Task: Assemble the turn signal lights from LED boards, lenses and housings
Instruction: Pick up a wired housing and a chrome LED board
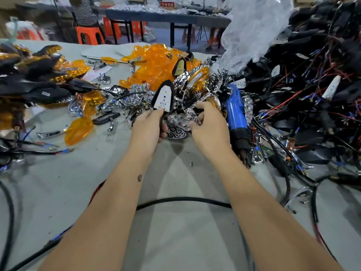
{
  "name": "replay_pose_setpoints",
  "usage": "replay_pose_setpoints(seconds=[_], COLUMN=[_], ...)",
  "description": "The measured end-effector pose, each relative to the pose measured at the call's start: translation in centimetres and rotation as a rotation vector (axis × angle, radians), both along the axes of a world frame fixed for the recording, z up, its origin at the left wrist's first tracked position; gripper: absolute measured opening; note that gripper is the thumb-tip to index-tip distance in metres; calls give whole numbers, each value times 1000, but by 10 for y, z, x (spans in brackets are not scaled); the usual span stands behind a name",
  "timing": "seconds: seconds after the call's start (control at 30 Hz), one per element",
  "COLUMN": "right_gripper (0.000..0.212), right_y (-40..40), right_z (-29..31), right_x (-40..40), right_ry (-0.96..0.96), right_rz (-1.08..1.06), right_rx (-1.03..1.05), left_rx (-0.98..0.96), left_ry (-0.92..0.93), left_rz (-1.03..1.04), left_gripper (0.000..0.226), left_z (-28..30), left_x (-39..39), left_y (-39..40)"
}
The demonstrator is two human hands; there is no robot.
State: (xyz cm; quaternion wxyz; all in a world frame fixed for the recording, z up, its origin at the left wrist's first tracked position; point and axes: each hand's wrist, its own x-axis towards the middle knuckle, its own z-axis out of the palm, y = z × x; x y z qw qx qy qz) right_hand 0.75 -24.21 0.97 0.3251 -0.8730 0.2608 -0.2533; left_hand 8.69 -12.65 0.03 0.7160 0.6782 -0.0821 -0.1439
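My left hand (pixel 149 127) grips a black housing (pixel 163 96) by its lower end, held upright; a white LED board with small dots fills its face. Right beside it, my right hand (pixel 208 124) pinches a chrome reflector (pixel 184 119) with round cups, lifted just above the pile of chrome reflectors (pixel 197 89). Another reflector (pixel 175 133) lies under both hands. Behind them rises a heap of orange lenses (pixel 154 63). One loose orange lens (pixel 79 130) lies on the table to the left.
A blue-handled tool (pixel 237 114) lies right of my right hand. A big tangle of black housings with red and blue wires (pixel 312 85) fills the right side. Finished lights (pixel 33 75) are stacked at the left. A black cable (pixel 183 200) crosses the grey table (pixel 175 231) under my forearms.
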Motion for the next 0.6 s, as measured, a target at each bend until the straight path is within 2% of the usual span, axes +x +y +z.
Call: replay_pose_setpoints(seconds=[0.13, 0.2, 0.33, 0.43, 0.5, 0.6], right_gripper=[11, 17, 16, 13, 3, 24], right_y=[-1, -5, -17, -22, -23, -22], right_z=[-4, -1, 8, 10, 8, 6], right_x=[-12, -19, -25, -26, -25, -24], right_ry=[-221, -353, -531, -554, -564, -570], right_rz=[19, 2, -36, 53, 117, 139], right_rx=[136, 253, 473, 617, 648, 656], left_rx=[6, 37, 149, 82, 13, -27], left_ry=[-40, -91, -181, -69, 25, 86], left_rz=[-67, -126, -179, -201, -216, -265], left_gripper=[16, 13, 11, 12, 13, 18], left_z=[0, -1, -5, -1, 2, 5], left_x=[-9, -15, -19, -19, -18, -19], left_y=[-6, -9, -11, -9, -8, -8])
